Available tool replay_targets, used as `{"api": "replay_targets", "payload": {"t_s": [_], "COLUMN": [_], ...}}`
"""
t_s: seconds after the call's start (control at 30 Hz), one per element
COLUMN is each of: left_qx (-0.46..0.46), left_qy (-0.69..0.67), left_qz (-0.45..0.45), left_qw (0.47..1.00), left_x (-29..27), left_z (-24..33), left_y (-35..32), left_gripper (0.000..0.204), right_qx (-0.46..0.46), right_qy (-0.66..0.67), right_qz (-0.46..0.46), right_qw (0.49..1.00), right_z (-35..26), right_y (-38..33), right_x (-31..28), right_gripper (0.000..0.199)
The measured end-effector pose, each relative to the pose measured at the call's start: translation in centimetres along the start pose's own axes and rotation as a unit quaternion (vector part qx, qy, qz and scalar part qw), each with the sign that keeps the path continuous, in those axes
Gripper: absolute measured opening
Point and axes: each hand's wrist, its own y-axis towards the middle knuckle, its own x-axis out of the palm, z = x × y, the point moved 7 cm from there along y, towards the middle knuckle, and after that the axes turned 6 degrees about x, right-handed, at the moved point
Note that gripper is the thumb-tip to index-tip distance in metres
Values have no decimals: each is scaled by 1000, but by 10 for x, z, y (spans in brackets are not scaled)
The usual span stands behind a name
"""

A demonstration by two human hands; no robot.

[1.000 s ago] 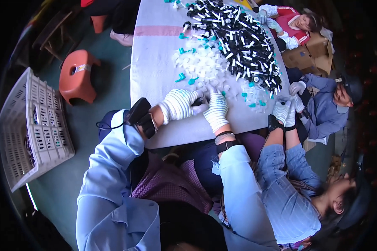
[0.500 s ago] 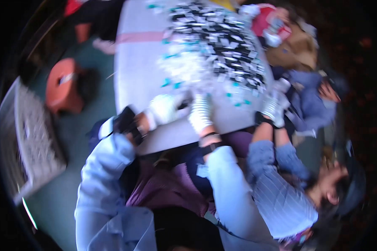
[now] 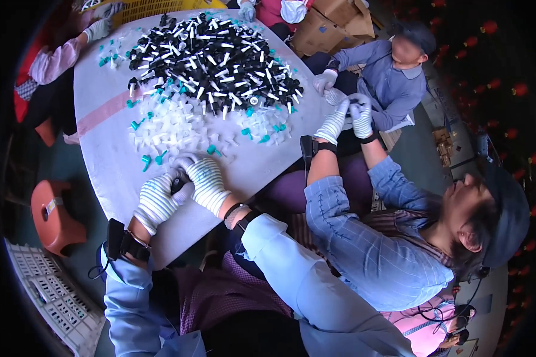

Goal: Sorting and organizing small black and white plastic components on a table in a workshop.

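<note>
Both my hands wear white striped gloves and meet over the near edge of the table. My left hand (image 3: 156, 201) is closed round a small black plastic part (image 3: 177, 185), mostly hidden by the fingers. Pressed up against it, my right hand (image 3: 205, 183) has curled fingers; what they pinch is hidden. Just beyond lies a heap of small clear plastic pieces (image 3: 170, 125) with teal plastic pieces (image 3: 159, 158) scattered among them. Behind that rises a large pile of black parts with white stems (image 3: 214, 59).
To my right a co-worker in a striped blue shirt (image 3: 375, 238) handles something small with gloved hands. Other people sit round the grey table (image 3: 110, 149). An orange stool (image 3: 56, 217) and a white crate (image 3: 56, 297) stand at left; a yellow crate (image 3: 155, 9) and cardboard boxes (image 3: 327, 27) are behind.
My view has turned, so the table sits further left, and the picture is sharp now. My two hands have come together, with the black part between them.
</note>
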Motion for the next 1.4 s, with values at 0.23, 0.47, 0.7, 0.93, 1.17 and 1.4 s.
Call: {"api": "replay_targets", "payload": {"t_s": [0.23, 0.47, 0.7, 0.93, 1.17, 1.4], "left_qx": [-33, -26, -19, -14, 7, 0], "left_qy": [10, -6, -18, -18, 0, 0], "left_qz": [-12, -9, 1, 6, 8, 5], "left_qw": [999, 1000, 1000, 1000, 1000, 1000], "left_x": [-2, -3, 0, -1, 1, 0], "left_z": [-4, 5, 4, 1, -1, -1], "left_y": [-2, -1, -1, -4, -4, -5], "left_gripper": [35, 31, 20, 21, 28, 30], "right_qx": [17, 55, 37, 39, 45, 44], "right_qy": [7, -28, -45, -49, -60, -51], "right_qz": [-24, -87, -58, -65, -62, -61], "right_qw": [1000, 994, 997, 996, 995, 996], "right_z": [2, -2, 4, -1, 2, 2], "right_y": [-1, 1, -1, -1, -2, -2], "right_x": [5, 3, 7, 7, 10, 10], "right_gripper": [27, 47, 50, 42, 47, 47]}}
